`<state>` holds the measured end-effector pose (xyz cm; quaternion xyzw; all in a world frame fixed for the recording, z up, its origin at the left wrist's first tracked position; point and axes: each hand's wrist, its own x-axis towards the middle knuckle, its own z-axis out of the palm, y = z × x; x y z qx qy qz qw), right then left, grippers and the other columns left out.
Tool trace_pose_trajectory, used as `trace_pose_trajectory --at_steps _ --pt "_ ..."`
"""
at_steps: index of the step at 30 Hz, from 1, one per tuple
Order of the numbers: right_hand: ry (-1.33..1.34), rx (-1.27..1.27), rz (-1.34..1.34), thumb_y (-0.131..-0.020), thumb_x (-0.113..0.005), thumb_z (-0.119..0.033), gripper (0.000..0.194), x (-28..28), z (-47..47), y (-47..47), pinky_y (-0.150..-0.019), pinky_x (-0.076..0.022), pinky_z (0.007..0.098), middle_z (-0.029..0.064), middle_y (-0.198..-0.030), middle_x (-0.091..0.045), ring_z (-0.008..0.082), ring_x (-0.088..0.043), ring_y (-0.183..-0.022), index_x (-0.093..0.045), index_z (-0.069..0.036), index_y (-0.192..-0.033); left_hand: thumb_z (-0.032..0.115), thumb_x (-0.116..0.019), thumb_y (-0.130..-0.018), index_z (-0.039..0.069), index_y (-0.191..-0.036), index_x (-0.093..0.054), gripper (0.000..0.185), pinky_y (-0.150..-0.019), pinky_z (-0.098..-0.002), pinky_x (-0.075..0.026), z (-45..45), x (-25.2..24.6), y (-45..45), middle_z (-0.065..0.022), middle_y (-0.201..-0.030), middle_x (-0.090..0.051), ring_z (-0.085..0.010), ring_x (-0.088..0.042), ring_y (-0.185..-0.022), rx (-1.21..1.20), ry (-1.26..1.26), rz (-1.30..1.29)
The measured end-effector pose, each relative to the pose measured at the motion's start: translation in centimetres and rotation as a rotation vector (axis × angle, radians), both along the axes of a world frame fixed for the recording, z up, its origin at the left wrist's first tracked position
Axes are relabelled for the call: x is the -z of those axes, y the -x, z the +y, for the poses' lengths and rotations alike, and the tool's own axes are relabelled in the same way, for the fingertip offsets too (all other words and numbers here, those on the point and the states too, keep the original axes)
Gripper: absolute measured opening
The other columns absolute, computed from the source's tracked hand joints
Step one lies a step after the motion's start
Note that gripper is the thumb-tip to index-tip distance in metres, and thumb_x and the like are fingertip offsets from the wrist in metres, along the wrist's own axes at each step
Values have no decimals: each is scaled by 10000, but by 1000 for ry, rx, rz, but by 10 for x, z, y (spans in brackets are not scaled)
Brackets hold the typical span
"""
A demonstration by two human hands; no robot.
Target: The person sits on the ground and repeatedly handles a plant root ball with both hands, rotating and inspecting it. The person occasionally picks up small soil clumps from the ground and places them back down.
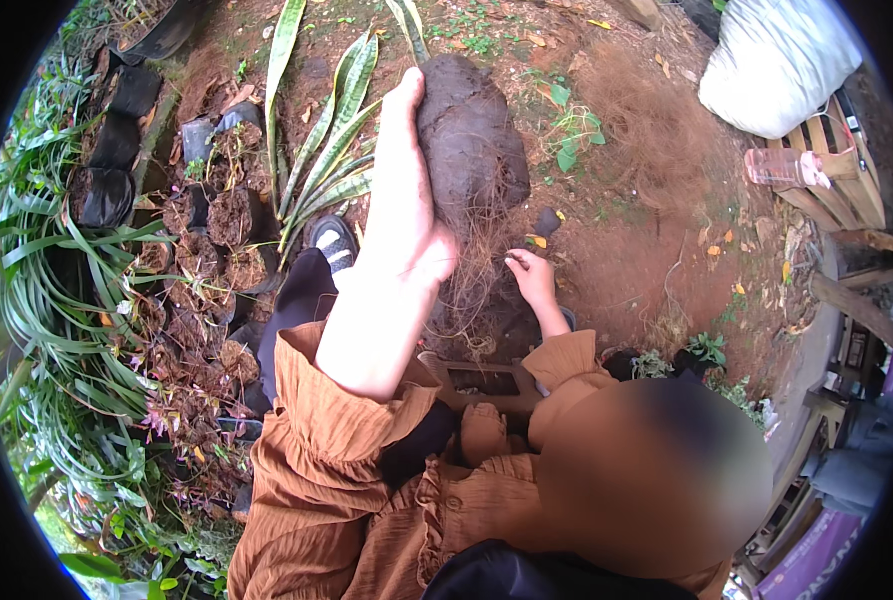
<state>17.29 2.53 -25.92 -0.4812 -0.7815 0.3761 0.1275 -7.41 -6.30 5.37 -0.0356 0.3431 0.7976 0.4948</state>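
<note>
My left hand is raised in front of me, gripping a dark, oblong clump of packed soil from its left side. Thin brown fibres wrap the clump's lower part and hang loose beneath it. Just right of these fibres is my right hand, its thumb and fingertips pinched together on what looks like a fine strand. Long variegated snake plant leaves stand behind my left forearm; whether they join the clump is hidden.
Soil-filled plant bags crowd the left. Loose brown fibre lies on the ground at upper right, near a white sack, a wooden slatted crate and a pink bottle. A hollow block sits below my hands.
</note>
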Motion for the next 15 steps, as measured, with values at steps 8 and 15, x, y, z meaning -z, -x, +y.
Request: trace_pose_trajectory --at_steps 8,15 --pt "-202 63 241 -813 -740 -125 158 -49 -6 0 -781 -507 344 79 -946 -705 241 -682 -850 -730 -67 -960 553 -527 -916 30 -1192 -543 592 -729 -394 -570 7 3 -6 -152 -1005 -637 -257 -661 -860 -1 -11 13" --pt "-316 0 141 -825 -729 -154 149 -94 6 4 -840 -437 363 45 -935 -712 227 -654 -910 -727 -95 -962 548 -522 -923 20 -1199 -532 596 -729 -391 -576 16 6 -13 -157 -1007 -630 -272 -658 -875 60 -22 -26"
